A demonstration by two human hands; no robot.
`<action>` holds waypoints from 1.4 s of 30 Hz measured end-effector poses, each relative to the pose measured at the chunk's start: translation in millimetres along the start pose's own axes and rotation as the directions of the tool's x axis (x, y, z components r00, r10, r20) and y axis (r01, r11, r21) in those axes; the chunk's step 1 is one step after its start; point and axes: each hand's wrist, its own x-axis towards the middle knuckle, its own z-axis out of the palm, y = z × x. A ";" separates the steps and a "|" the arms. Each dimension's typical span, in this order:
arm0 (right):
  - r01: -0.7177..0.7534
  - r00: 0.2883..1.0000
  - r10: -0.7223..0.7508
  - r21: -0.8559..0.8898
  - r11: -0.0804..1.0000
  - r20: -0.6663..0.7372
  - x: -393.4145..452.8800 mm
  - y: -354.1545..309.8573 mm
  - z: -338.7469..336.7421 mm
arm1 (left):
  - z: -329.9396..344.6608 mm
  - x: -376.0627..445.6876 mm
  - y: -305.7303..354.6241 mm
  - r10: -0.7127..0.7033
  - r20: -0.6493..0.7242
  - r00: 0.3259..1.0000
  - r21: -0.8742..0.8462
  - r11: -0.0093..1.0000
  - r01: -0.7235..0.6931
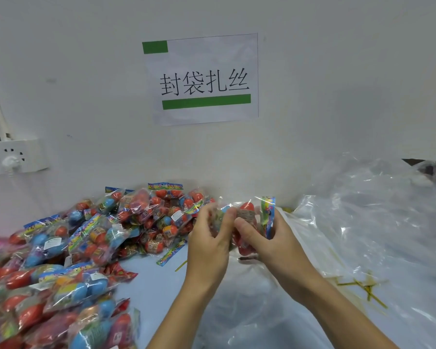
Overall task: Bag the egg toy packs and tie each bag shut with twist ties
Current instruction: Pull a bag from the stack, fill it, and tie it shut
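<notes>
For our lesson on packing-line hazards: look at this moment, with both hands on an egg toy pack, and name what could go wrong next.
1. Both hands, left hand and right hand, grip the egg toy pack in mid-air; the slick film could slip.
2. The twist ties lie among the clear bags and may get buried or tangled.
3. The pile of packs crowds the work area, so a sweeping arm might knock some off.

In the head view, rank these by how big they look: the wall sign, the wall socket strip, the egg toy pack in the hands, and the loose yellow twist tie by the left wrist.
1. Wall sign
2. Egg toy pack, partly hidden by both hands, and wall socket strip, cut off by the frame edge: too close to rank
3. Loose yellow twist tie
</notes>
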 end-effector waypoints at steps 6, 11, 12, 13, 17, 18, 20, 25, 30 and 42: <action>-0.026 0.995 0.028 0.022 0.999 -0.100 3.7 6.4 -6.1 | 3.6 2.1 14.1 -0.228 0.102 0.968 -0.027 0.972 0.232; -0.001 0.992 -0.008 -0.069 0.998 -0.129 3.5 9.6 -2.7 | 26.2 -0.8 31.5 -0.338 -0.049 0.940 0.120 0.932 0.341; 0.008 0.992 -0.021 -0.104 0.995 -0.126 3.3 9.1 -2.7 | 30.8 -3.1 31.3 -0.325 -0.083 0.942 0.137 0.933 0.334; 0.015 0.992 -0.032 -0.138 0.990 -0.121 2.9 8.4 -2.9 | 34.5 -5.8 30.0 -0.313 -0.112 0.943 0.145 0.934 0.328; 0.046 0.996 -0.059 -0.184 0.982 -0.066 1.3 4.3 -2.1 | 35.0 -12.4 19.4 -0.266 -0.197 0.944 0.086 0.954 0.286; 0.041 0.998 -0.048 -0.163 0.986 -0.041 1.4 3.2 -1.3 | 33.1 -11.4 16.2 -0.250 -0.208 0.946 0.075 0.960 0.270; 0.031 1.000 -0.031 -0.119 0.992 0.000 1.5 1.7 0.0 | 29.6 -8.8 12.2 -0.214 -0.233 0.949 0.092 0.966 0.241; 0.066 0.998 -0.064 -0.121 0.990 0.020 -1.9 -7.0 -0.6 | 21.8 -5.9 10.4 -0.107 -0.238 0.965 0.173 0.973 0.150; 0.056 0.997 -0.038 -0.299 0.953 0.063 -0.7 -21.4 6.3 | 12.8 -5.0 12.2 -0.115 -0.239 0.964 0.083 0.987 0.138; -0.128 0.991 0.131 -0.232 0.964 0.000 11.3 -22.5 35.7 | 1.4 0.0 10.1 -0.042 -0.279 0.959 0.093 0.993 0.070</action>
